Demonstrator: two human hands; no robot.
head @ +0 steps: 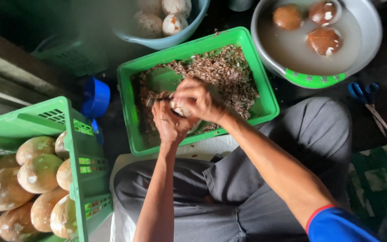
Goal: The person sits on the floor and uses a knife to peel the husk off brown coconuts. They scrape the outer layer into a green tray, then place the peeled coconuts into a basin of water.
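Left hand (169,123): fingers wrapped under pale coconut (180,111)
Right hand (198,98): fingers clamped on top, nearer
Below fingers: green tray (265,96) of shavings (229,71)

Both hands are working over the green tray (265,89), its raised walls hemming them in. A green crate (75,148) is blocking the left, a blue bowl (189,31) and grey basin (368,40) are crowding ahead. Dark floor near the scissors (368,101) is lying open.
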